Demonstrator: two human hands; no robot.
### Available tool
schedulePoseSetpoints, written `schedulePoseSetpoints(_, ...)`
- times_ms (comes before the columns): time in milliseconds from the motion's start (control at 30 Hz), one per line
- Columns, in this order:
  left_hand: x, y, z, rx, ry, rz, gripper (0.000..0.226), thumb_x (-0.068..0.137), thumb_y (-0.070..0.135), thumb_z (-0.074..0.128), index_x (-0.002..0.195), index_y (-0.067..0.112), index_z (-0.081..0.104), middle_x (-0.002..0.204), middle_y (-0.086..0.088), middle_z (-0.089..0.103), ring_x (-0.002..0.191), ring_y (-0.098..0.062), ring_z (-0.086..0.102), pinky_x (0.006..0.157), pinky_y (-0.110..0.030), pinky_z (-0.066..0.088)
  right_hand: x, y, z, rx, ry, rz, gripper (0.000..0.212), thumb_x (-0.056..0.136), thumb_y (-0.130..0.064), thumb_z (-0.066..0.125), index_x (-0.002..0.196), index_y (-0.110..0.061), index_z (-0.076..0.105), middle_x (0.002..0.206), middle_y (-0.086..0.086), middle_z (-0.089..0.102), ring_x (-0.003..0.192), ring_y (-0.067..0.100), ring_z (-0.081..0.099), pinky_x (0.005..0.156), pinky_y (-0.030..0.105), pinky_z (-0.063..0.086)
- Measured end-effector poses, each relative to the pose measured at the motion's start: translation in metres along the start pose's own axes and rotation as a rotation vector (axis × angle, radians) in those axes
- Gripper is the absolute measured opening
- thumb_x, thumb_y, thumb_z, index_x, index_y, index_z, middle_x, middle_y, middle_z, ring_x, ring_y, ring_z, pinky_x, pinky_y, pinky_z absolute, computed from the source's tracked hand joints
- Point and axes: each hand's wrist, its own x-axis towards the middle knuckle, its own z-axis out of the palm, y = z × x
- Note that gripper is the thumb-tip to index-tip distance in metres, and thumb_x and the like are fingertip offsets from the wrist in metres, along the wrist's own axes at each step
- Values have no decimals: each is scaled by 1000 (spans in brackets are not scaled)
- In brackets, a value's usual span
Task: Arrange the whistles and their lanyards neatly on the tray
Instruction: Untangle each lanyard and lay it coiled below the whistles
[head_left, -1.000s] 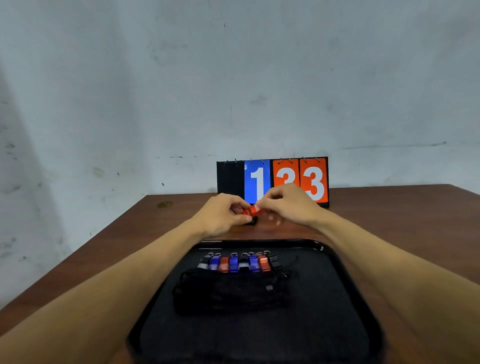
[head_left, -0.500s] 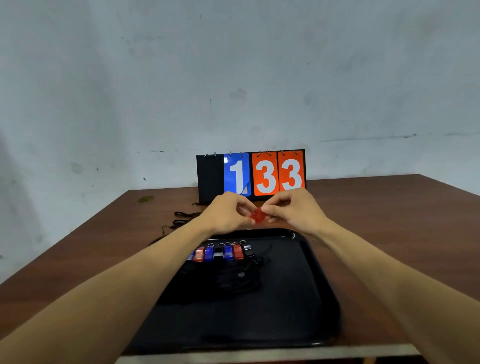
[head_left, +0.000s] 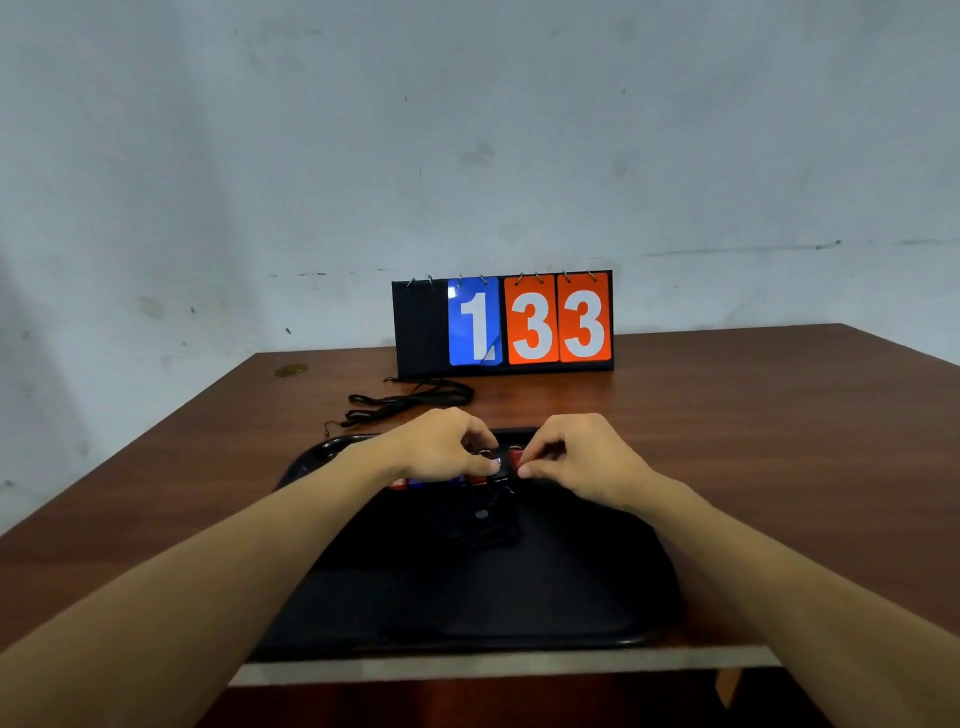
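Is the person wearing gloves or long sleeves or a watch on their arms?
No. The left hand and the right hand are both bare, with no gloves. Both forearms are uncovered as far as the picture shows, so no sleeves come into view. No watch, bracelet or ring can be seen on either wrist or on the fingers that show.

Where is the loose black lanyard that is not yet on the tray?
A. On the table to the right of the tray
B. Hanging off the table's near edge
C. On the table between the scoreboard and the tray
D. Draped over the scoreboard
C: the loose black lanyard lies on the table, in front of the scoreboard and just beyond the far rim of the tray.
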Motion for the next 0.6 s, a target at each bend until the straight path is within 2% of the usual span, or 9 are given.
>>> schedulePoseSetpoints(133, 4, -3, 3, -24, 7, 15, 44, 88, 33, 64, 128, 18, 57, 128, 1, 59, 112, -13, 55, 93, -24, 41, 6, 7, -2, -5, 41, 31, 18, 84, -17, 70, 102, -20, 71, 100, -7, 62, 86, 6, 57, 70, 11, 41)
schedulePoseSetpoints(233, 5, -6, 4, -13, 25, 25, 40, 87, 34, 64, 124, 19, 61, 125, 2, 61, 109, -12, 56, 95, -27, 45, 11, 11, -2, -5, -43, 42, 29, 86, -20, 67, 116, -20, 65, 113, -6, 59, 99, 8, 55, 78, 12, 40)
schedulePoseSetpoints(300, 5, -7, 6, -1, 34, 40, 39, 86, 33, 65, 123, 20, 62, 124, 2, 62, 108, -12, 57, 95, -28, 45, 14, 12, 0, -4, -96, 39, 30, 88, -24, 66, 118, -20, 64, 116, -5, 60, 103, 9, 55, 78, 13, 40)
schedulePoseSetpoints(400, 5, -11, 6, 16, 51, 55, 38, 85, 30, 68, 122, 22, 63, 125, 3, 60, 113, -13, 54, 92, -24, 40, 16, 11, 3, 19, -131, 35, 32, 88, -31, 65, 119, -21, 64, 117, -4, 62, 98, 6, 56, 74, 10, 39)
schedulePoseSetpoints(600, 6, -13, 8, 6, 50, 94, 36, 85, 26, 68, 121, 24, 63, 129, 4, 59, 120, -13, 51, 95, -24, 35, 13, 8, 5, 61, -138, 38, 30, 89, -26, 64, 118, -20, 64, 115, -4, 63, 93, 2, 56, 71, 8, 39)
